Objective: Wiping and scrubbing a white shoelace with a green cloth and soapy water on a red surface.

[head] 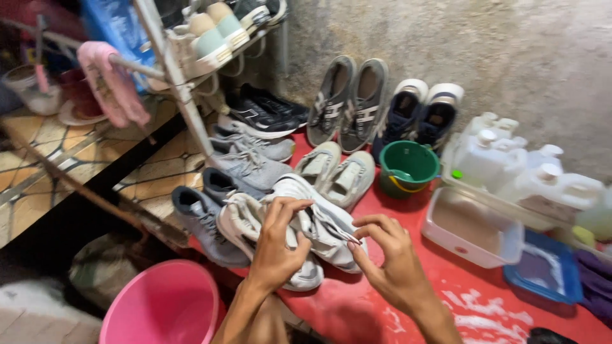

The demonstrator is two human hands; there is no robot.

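Gripping 1 white sneaker (319, 229), 2 hands.

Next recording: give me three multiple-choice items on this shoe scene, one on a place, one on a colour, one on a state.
1. Where is the small green bucket?
A. on the red surface near the wall
B. on the metal rack
C. inside the pink tub

2. What colour is the big tub at bottom left?
A. blue
B. pink
C. white

3. What are the hands doing?
A. resting empty
B. lifting the bucket
C. left hand grips a white sneaker, right hand pinches its lace

Answers: 1 A, it stands below the leaning shoes. 2 B, its rim is plainly pink. 3 C, both hands meet on the sneaker.
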